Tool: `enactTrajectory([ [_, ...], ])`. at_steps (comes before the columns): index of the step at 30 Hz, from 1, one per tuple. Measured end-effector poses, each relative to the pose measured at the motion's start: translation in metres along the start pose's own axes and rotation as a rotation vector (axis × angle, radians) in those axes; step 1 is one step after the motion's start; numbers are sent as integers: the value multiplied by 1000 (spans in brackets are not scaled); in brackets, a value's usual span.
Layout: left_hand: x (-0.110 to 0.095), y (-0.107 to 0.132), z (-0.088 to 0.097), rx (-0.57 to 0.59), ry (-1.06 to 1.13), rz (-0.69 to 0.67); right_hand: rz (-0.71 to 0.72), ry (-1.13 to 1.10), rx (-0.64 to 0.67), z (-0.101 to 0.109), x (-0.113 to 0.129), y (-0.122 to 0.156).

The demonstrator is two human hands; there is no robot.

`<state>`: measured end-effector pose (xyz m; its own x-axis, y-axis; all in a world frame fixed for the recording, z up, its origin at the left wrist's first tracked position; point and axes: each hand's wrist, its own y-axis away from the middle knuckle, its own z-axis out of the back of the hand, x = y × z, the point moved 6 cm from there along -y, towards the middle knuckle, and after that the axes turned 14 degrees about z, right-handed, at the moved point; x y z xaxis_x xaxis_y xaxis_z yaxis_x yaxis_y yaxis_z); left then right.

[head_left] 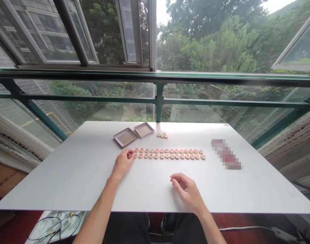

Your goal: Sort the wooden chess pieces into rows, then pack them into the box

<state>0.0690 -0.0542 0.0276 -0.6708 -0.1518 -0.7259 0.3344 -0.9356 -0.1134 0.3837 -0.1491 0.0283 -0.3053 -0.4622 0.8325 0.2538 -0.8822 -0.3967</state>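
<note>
Two long rows of round wooden Chinese chess pieces [166, 156] lie across the middle of the table, marked with red or dark characters. At the left end of the nearer row, my left hand [124, 163] has its thumb and fingers closed on a chess piece [136, 156], which is partly hidden by the fingertips. My right hand [186, 191] is loosely curled above the table, nearer to me than the rows. A gap shows between its thumb and fingers, and nothing is visible in it.
Behind the rows stand two shallow box halves, an open tray [126, 137] and a second tray [144, 130]. Several loose pieces [162, 136] sit right of them, some stacked. A blurred reddish item [226, 154] lies on the right of the white table [68, 176]. A green railing [159, 101] runs beyond.
</note>
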Motion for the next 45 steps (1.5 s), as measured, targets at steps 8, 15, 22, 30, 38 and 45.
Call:
enactTrajectory([
  [8,7,1,5,-102,59,14,-20,-9,-5,-1,-3,2],
  [15,-5,13,10,-149,64,-34,-86,-206,-48,2,-12,-6],
  [22,-54,73,-14,156,140,-174,46,-18,-49,25,5,-67],
  [30,-63,110,-43,364,226,-140,138,375,80,23,-25,-177],
  [38,-57,110,-45,368,220,-127,93,580,216,3,-80,-233],
  [45,-57,109,-45,357,213,-123,66,588,214,3,-83,-229],
])
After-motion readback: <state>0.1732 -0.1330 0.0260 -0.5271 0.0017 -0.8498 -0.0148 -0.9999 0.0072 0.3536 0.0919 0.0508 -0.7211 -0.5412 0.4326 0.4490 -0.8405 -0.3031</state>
